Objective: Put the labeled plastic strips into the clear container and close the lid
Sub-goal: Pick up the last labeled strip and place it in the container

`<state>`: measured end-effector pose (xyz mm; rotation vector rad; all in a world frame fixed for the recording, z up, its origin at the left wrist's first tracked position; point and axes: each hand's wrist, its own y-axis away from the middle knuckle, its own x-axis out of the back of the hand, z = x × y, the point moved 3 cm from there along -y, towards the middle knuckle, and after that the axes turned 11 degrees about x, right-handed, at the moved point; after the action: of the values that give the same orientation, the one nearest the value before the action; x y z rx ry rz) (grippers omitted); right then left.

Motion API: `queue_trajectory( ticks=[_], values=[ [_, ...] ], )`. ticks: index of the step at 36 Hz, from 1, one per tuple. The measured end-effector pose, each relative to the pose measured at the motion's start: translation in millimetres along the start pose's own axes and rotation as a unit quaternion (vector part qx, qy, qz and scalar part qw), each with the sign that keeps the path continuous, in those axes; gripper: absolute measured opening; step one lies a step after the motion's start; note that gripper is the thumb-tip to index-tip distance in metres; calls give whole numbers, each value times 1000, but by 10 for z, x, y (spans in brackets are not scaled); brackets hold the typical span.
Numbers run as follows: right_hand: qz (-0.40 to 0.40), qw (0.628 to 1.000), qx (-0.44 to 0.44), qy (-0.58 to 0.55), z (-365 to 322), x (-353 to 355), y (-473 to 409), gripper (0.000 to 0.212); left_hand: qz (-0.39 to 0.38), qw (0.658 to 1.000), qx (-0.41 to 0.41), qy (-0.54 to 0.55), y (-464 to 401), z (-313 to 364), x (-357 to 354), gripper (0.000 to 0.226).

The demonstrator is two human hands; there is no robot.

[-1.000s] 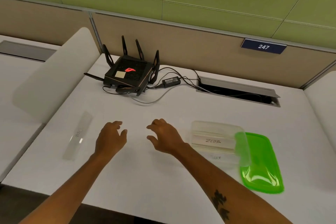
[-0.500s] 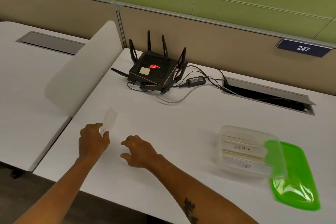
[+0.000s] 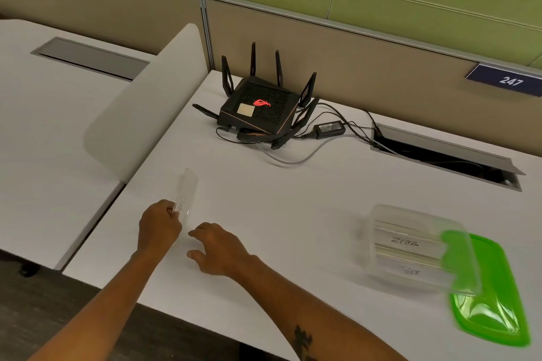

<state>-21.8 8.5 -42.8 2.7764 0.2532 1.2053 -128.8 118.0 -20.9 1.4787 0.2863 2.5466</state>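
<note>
- Left hand [image 3: 159,224] pinched on near end of clear plastic strip [image 3: 185,195]; half a second ago only touching it flat on desk, now far end tilted up off white desk [image 3: 293,199].
- Right hand [image 3: 218,248] empty, fingers loosely curled, just beside left; drifted slightly closer.
- Strip transparent, handwritten label near grip, reads roughly "DOG".
- Clear container [image 3: 416,249] well apart to the right, open, two labelled strips inside ("ZEBRA", one blurred).
- Green lid [image 3: 495,302] beside container, partly under it.

3 labeled strips [image 3: 184,199]; 1 clear container [image 3: 410,246]; 1 green lid [image 3: 492,296]; 1 router [image 3: 258,110]; 2 hands [image 3: 159,227]
</note>
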Motion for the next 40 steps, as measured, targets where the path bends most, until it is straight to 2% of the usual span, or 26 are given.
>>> queue_trajectory(
  ticks=[5,9,14,21,24,32,40],
  values=[
    [44,998,-24,-38,78,70,36,59,6,1000,-2,29,42,85,8,22],
    [104,990,-57,-79,166,215,70,71,2,997,5,76,77,224,10,22],
    [175,966,-108,-157,343,452,152,87,-32,987,37,152,198,475,-47,27],
    [229,941,-103,-228,606,831,404,89,-121,957,59,258,513,876,-210,27],
    [240,937,-93,-237,684,996,567,83,-153,948,62,272,668,1048,-297,27],
    [231,941,-86,-231,968,1374,1093,91,-222,928,43,296,1080,1508,-511,28],
    [256,940,-87,-208,1233,1755,1703,94,-287,904,13,317,1486,1947,-762,25]
  ],
)
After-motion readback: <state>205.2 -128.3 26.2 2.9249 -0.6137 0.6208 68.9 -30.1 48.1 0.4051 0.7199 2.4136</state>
